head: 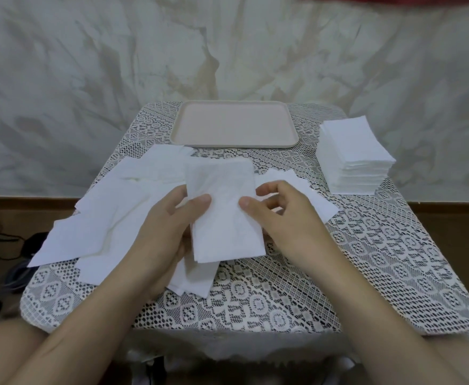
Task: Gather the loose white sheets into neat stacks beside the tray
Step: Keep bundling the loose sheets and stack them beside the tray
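A small bundle of white sheets is held just above the middle of the lace-covered surface, the left hand gripping its left edge with the thumb on top and the right hand pinching its right edge with curled fingers. One tall, tidy stack already stands to the right of the empty tray. Many loose sheets lie fanned out to the left and a few under the right hand, so I judge the job roughly half done.
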Motion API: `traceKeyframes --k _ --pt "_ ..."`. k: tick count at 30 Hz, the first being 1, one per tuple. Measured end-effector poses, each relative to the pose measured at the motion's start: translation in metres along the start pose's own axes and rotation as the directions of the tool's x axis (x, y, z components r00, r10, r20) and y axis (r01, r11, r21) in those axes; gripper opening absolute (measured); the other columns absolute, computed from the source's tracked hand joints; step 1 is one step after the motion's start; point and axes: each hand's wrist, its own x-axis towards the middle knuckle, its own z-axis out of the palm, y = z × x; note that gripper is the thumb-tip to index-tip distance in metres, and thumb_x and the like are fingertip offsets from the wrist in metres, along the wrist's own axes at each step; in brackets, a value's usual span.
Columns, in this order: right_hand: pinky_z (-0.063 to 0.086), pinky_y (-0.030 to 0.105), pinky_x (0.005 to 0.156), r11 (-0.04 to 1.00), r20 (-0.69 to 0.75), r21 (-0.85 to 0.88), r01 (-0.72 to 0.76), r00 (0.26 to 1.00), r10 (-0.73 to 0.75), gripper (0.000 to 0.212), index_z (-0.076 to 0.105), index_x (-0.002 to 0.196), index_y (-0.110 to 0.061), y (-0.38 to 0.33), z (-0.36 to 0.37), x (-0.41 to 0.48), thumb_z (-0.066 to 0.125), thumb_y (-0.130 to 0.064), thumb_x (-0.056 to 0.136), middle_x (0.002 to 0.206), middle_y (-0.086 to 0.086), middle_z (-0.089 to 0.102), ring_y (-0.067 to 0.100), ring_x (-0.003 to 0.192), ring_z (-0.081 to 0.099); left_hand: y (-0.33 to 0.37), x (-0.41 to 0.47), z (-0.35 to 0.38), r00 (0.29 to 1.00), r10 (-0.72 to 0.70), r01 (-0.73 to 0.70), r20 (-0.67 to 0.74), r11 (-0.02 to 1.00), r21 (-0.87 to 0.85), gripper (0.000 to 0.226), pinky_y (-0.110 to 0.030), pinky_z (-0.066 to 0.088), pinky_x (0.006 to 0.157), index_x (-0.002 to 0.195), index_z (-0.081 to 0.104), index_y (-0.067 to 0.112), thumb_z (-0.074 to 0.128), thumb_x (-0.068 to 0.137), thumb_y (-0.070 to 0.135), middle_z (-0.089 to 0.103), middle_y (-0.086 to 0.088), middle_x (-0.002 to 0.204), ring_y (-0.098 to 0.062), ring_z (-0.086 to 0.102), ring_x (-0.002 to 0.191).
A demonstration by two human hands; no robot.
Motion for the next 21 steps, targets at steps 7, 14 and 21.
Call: traceKeyframes --k 7,14,21 --pt "0.042 0.011 0.057 0.989 0.336 0.150 -0.008 0.941 -0.043 0.016 0.072 0.102 -0.023 -0.004 -0.007 -0.018 0.073 -0.035 0.091 0.063 -0.021 0.063 -0.004 0.057 0.056 0.009 -0.004 0.006 0.998 0.026 -0.035 -0.062 0.988 -0.148 0.050 -0.051 0.057 0.099 0.133 0.064 0.013 0.067 0.088 0.033 0.076 -0.011 0.124 -0.030 0.073 0.116" --pt "0.059 0.041 0.093 0.896 0.026 0.438 0.077 0.995 -0.098 0.018 0.064 0.115 -0.011 -0.016 -0.003 0.005 0.066 -0.013 0.097 0.104 0.007 0.077 0.020 0.097 0.075 0.024 0.011 -0.017 0.989 0.143 -0.145 -0.037 0.989 -0.043 0.040 -0.037 0.065 0.074 0.119 0.065 0.017 0.081 0.082 0.020 0.079 -0.005 0.104 -0.022 0.077 0.089" --pt "0.057 0.032 0.091 0.951 0.030 0.182 0.251 0.965 -0.261 0.036 0.045 0.138 -0.031 -0.008 0.024 0.021 0.055 -0.021 0.105 0.116 -0.011 0.071 0.004 0.105 0.068 0.027 0.020 -0.034 0.967 0.245 -0.253 0.067 0.906 0.340 0.057 -0.034 0.056 0.095 0.138 0.055 0.032 0.072 0.085 0.020 0.073 0.008 0.125 -0.013 0.069 0.119"
